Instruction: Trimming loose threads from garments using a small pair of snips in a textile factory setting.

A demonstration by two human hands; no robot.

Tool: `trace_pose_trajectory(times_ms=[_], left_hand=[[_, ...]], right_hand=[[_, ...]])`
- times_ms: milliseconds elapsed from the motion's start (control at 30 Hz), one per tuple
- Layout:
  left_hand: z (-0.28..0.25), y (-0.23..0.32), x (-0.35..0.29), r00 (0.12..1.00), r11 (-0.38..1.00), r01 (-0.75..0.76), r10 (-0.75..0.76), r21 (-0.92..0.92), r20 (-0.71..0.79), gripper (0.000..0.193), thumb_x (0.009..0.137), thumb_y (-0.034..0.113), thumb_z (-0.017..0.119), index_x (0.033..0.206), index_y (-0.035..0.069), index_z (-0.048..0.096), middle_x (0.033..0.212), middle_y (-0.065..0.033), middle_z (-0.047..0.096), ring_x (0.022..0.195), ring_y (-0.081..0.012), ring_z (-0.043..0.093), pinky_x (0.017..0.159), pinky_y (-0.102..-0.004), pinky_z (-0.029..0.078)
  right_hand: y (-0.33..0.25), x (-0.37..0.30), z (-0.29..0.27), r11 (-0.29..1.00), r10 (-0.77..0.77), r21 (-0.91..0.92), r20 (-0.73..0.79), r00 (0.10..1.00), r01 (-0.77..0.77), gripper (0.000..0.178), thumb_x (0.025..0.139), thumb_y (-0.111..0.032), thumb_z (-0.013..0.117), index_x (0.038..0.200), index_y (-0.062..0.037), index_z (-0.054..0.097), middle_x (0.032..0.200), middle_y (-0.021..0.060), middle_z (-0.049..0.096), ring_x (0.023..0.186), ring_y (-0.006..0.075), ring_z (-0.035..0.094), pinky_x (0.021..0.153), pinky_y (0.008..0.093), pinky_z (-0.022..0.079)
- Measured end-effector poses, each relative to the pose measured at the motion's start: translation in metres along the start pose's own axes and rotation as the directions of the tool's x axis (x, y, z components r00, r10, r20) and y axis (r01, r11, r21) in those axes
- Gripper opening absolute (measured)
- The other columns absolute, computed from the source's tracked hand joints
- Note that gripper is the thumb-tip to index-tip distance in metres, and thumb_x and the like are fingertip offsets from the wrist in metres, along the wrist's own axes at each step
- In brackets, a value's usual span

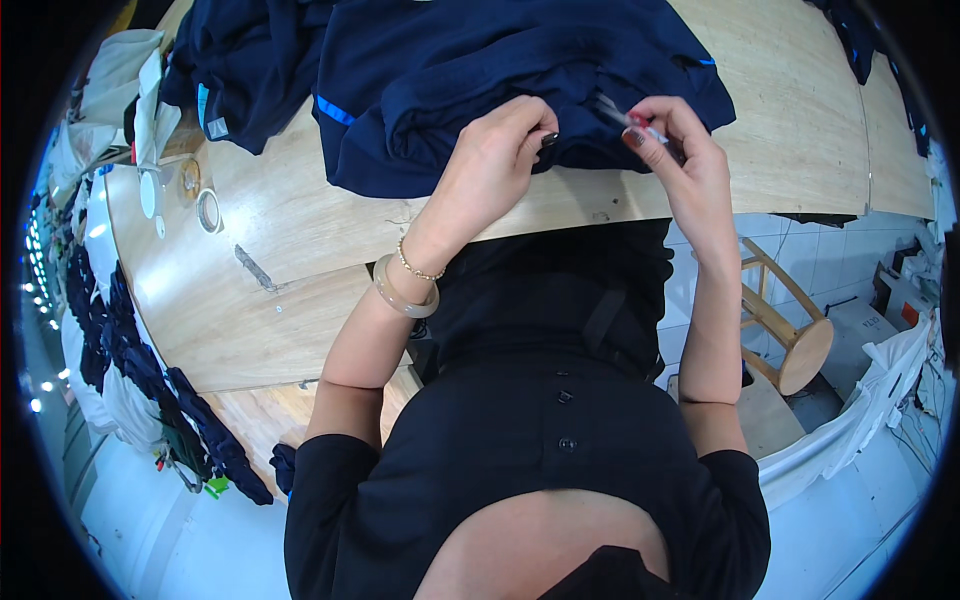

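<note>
A navy garment (pixel 440 85) with bright blue strips lies bunched on the wooden table in front of me. My left hand (pixel 500 155) is closed at its near edge, thumb and forefinger pinching the dark cloth. Just to the right, my right hand (pixel 688 165) is closed around small thread snips (pixel 612 110). Their metal blades point left over the folded fabric, and a bit of red shows between my fingers. The rest of the snips is hidden in the hand.
Another navy garment (pixel 250 65) lies at the far left of the table (pixel 800 130). Rolls of tape (pixel 208 211) sit on the left side. A wooden stool (pixel 805 355) stands at the right below the table edge. Dark clothes (pixel 215 430) hang or lie at the left.
</note>
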State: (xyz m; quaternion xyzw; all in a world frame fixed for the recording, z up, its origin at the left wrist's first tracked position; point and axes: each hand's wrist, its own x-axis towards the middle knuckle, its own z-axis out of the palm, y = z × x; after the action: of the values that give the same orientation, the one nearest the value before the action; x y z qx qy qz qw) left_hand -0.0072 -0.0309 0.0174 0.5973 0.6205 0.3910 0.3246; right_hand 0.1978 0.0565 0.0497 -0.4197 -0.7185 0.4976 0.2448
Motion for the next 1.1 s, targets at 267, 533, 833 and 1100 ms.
trace_pose_trajectory(times_ms=[267, 533, 833, 1100], left_hand=[[-0.001, 0.003, -0.001, 0.994, 0.994, 0.106, -0.106, -0.017, 0.005, 0.005, 0.097, -0.002, 0.054, 0.098, -0.003, 0.059, 0.084, -0.0102, 0.065, 0.072, -0.0147, 0.067, 0.066, -0.0257, 0.056], [-0.004, 0.002, 0.004, 0.998, 0.998, 0.052, -0.051, 0.044, -0.021, 0.004, 0.097, 0.0, 0.055, 0.098, -0.001, 0.058, 0.079, -0.0112, 0.064, 0.066, -0.0173, 0.066, 0.061, -0.0275, 0.052], [-0.009, 0.006, 0.011, 0.998, 0.996, 0.032, -0.027, 0.08, -0.055, 0.004, 0.098, 0.001, 0.053, 0.098, 0.001, 0.058, 0.071, -0.0103, 0.063, 0.062, -0.0189, 0.065, 0.059, -0.0283, 0.049], [-0.012, 0.009, 0.012, 0.998, 0.993, 0.053, -0.049, 0.106, -0.039, 0.005, 0.098, 0.001, 0.053, 0.099, 0.001, 0.058, 0.072, -0.0103, 0.064, 0.064, -0.0183, 0.067, 0.059, -0.0276, 0.051]], right_hand=[[0.0, -0.003, -0.002, 0.966, -0.115, -0.221, 0.086, 0.99, 0.131, 0.016, 0.083, -0.012, 0.074, 0.096, -0.0042, 0.068, 0.081, 0.0046, 0.066, 0.073, 0.0175, 0.065, 0.063, 0.0269, 0.048], [-0.016, 0.013, 0.005, 0.792, -0.287, -0.498, 0.205, 0.936, 0.352, 0.02, 0.078, -0.008, 0.077, 0.096, -0.0052, 0.07, 0.08, 0.0062, 0.065, 0.075, 0.0211, 0.061, 0.064, 0.0302, 0.048], [-0.01, 0.024, 0.009, 0.938, -0.08, -0.32, 0.183, 0.98, 0.136, 0.016, 0.082, -0.008, 0.076, 0.096, -0.0025, 0.072, 0.086, 0.0053, 0.069, 0.076, 0.0162, 0.065, 0.069, 0.0265, 0.05], [-0.005, 0.025, 0.013, 0.973, -0.06, -0.208, 0.186, 0.981, 0.099, 0.016, 0.083, -0.007, 0.075, 0.097, -0.0004, 0.071, 0.089, 0.0059, 0.07, 0.078, 0.0145, 0.066, 0.072, 0.0257, 0.051]])
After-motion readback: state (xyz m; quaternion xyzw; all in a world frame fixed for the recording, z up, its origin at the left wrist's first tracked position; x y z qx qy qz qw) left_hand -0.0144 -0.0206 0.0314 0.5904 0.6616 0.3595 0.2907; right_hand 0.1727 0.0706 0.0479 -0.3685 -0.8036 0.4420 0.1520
